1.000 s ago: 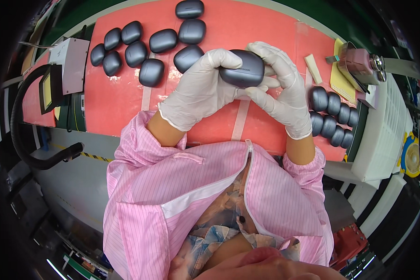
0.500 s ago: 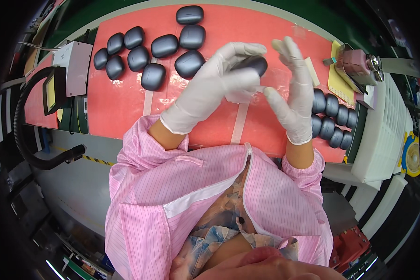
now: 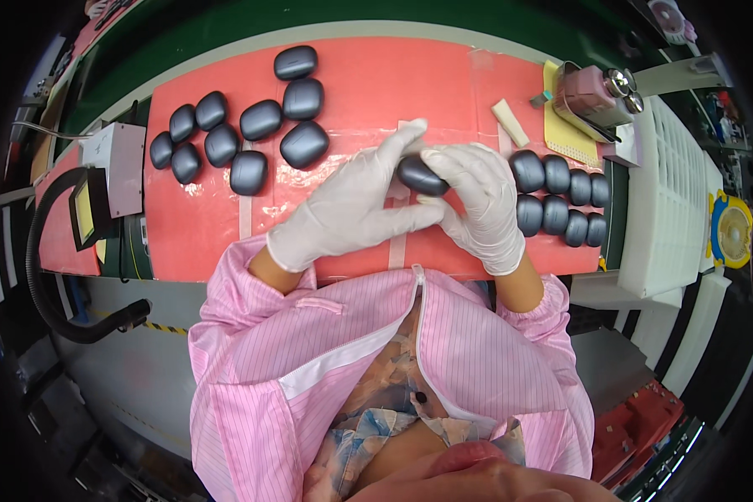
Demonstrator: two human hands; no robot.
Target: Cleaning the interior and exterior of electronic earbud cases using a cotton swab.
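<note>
A dark grey, rounded earbud case is held above the red mat, in front of my chest. My right hand, in a white glove, closes its fingers and thumb on the case's right side. The white-gloved left hand is open beside the case's left, thumb and fingers spread around it; whether it touches the case is hard to see. Several similar cases lie scattered on the left half of the mat. To the right, more cases are lined up in two rows near my right hand.
The red mat covers the table. At the right stand pump-top bottles in a metal tray, by a yellow notepad and a cream-coloured strip. A grey box and a black flexible hose are at the left.
The case has passed from my left hand to my right hand, coming lower and nearer. My right hand has closed on it; my left has opened. The whole view has shifted slightly.
</note>
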